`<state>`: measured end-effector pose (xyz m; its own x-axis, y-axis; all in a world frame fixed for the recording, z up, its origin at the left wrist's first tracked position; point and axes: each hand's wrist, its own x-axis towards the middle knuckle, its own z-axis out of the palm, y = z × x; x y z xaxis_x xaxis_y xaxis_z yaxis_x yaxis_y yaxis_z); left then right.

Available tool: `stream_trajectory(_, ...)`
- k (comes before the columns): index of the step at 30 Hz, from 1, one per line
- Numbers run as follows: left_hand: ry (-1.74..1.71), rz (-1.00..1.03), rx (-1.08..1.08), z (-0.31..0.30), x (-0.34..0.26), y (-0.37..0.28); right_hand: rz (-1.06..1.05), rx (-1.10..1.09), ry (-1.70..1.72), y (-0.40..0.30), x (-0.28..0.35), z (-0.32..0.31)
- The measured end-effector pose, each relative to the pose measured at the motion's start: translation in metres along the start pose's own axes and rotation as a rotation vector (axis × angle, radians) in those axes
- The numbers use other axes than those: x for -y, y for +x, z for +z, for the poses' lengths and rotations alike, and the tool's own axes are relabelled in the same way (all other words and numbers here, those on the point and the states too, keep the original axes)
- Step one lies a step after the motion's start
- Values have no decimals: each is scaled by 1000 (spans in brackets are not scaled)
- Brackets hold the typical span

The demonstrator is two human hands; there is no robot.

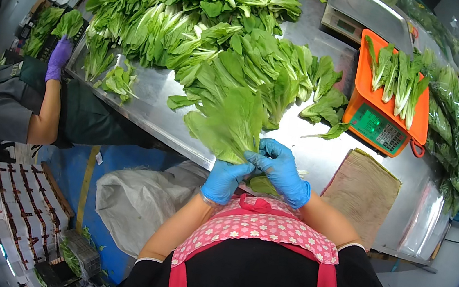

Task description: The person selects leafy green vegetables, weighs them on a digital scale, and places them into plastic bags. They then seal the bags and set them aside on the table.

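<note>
My left hand [226, 180], in a blue glove, is closed around the base of a leafy green vegetable [232, 126] near the metal table's front edge. The blue-gloved fingers of my right hand [274, 167] pinch at the same plant's stems from the right. Its broad leaves point away from me, over the table. Beyond it lies a large heap of leafy greens [153, 31]. To the right, an orange digital scale [378, 131] carries several small heads of greens [403, 80] in its tray. A loose leaf [263, 184] shows just under my right hand.
A brown cloth [361, 193] lies right of my hands, with clear plastic bags [423, 223] beyond. Bagged greens [455, 131] line the right edge. A second scale [343, 25] stands behind. At left, a co-worker's purple-gloved hand [60, 56] holds greens. A white sack [137, 201] is below the table's edge.
</note>
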<state>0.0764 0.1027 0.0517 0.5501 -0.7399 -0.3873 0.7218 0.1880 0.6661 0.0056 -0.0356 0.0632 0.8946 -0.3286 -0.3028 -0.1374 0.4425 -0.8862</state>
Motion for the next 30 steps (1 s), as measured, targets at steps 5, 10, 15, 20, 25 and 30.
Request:
stream_trajectory(5,140,-3,-66,10,0,-2,120,-41,119,-16,-5,-13)
stream_trajectory(10,-302,-22,-119,-7,12,11,-249,-153,86,-54,16,-11)
stream_trajectory(15,-270,139,-163,-26,-16,4,-336,196,-1141,-40,7,-89)
stream_trajectory(20,-287,191,-64,-22,-17,2,-247,-277,-782,19,2,-80)
stream_trajectory(25,-359,132,-63,-21,-3,-2,-192,-291,-204,76,-34,-71)
stream_trajectory(30,-221,70,-187,-7,-5,-9,-126,-315,-36,36,-16,-54)
